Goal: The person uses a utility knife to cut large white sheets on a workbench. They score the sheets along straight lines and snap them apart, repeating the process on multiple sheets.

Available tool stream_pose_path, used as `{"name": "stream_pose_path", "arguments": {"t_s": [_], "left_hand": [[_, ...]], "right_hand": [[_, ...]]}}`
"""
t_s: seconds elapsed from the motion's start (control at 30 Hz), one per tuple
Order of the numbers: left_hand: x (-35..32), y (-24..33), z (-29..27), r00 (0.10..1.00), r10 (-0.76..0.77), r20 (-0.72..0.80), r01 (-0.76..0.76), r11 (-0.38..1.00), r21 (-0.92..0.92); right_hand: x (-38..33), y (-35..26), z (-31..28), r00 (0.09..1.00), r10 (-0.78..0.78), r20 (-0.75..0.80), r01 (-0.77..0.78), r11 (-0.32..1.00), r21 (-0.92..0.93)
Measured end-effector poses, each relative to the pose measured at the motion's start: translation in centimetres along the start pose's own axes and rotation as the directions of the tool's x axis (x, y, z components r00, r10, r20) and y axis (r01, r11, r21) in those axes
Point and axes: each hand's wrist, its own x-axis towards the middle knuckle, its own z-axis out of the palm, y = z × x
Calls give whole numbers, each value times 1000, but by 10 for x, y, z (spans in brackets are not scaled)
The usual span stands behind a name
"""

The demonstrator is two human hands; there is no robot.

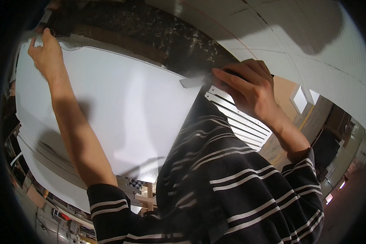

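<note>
A large white sheet (122, 105) lies across the work surface and fills the middle of the view. My left hand (46, 51) reaches to its far left corner and grips the edge there. My right hand (248, 87) is closed on a small flat blade-like tool (193, 81) whose tip rests at the sheet's right edge. My torso in a dark striped shirt (232, 175) covers the near part of the sheet.
A stack of narrow white strips (238, 118) lies just under my right hand. Behind the sheet runs a dark band littered with several small white scraps (166, 34). A white panelled surface (313, 40) rises at the upper right. More white sheets (49, 162) are stacked below on the left.
</note>
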Motion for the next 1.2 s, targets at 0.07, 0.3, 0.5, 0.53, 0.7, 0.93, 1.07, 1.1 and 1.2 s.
{"name": "stream_pose_path", "arguments": {"t_s": [0.07,0.3,0.5,0.53,0.7,0.93,1.07,1.1,1.2], "left_hand": [[0,0,1,1000,4,-5,-4,1000,28],[-4,1,1,1000,-11,19,11,1000,1],[-10,8,0,999,-39,7,39,999,-28],[-10,10,-1,1000,-17,2,17,1000,-23],[-16,15,-4,999,-49,-3,48,996,-72],[-13,19,-9,999,-33,-35,28,993,-118],[-14,20,-12,997,-65,-42,55,976,-213],[-11,18,-13,996,-67,-52,54,972,-229],[8,5,-19,991,-15,-132,-11,982,-190]], "right_hand": [[8,3,4,1000,-23,-18,23,1000,-4],[37,4,19,996,-82,-42,82,997,-15],[63,-1,29,991,-114,-73,113,993,-11],[68,-3,30,991,-113,-70,113,994,-9],[92,-12,36,989,-137,-53,136,990,-23],[145,-23,64,973,-179,-147,190,979,70],[169,-26,79,970,-188,-156,205,974,100],[171,-25,80,965,-209,-159,227,968,103],[168,-18,80,964,-228,-133,241,966,90]]}}
